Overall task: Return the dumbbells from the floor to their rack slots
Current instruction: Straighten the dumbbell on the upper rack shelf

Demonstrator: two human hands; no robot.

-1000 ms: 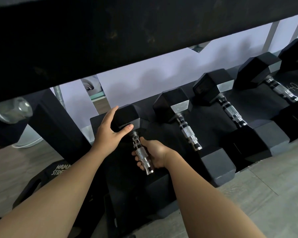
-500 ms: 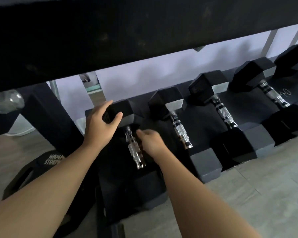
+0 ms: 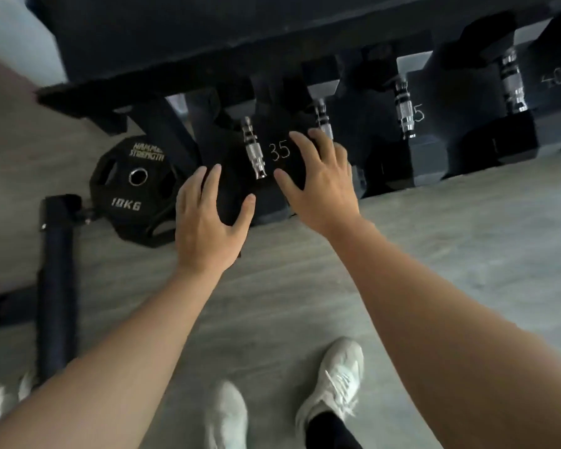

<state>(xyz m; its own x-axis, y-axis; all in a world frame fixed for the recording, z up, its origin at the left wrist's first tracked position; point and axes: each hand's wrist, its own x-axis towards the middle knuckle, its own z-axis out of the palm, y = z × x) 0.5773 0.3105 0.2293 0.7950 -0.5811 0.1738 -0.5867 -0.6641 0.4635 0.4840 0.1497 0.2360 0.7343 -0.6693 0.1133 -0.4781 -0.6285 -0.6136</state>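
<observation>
Bare forearms, no sleeves — white sneakers (image 3: 332, 380), black socks (image 3: 329, 427).

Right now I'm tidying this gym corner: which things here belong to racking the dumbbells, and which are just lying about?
Part of the job:
- black hex dumbbell with chrome handle beside the chalked 35
- black dumbbell rack with the other dumbbells
- left hand and right hand, both open, holding nothing

Lying about:
- black 10 kg weight plate on the floor
- black padded roller
- grey floor
</observation>
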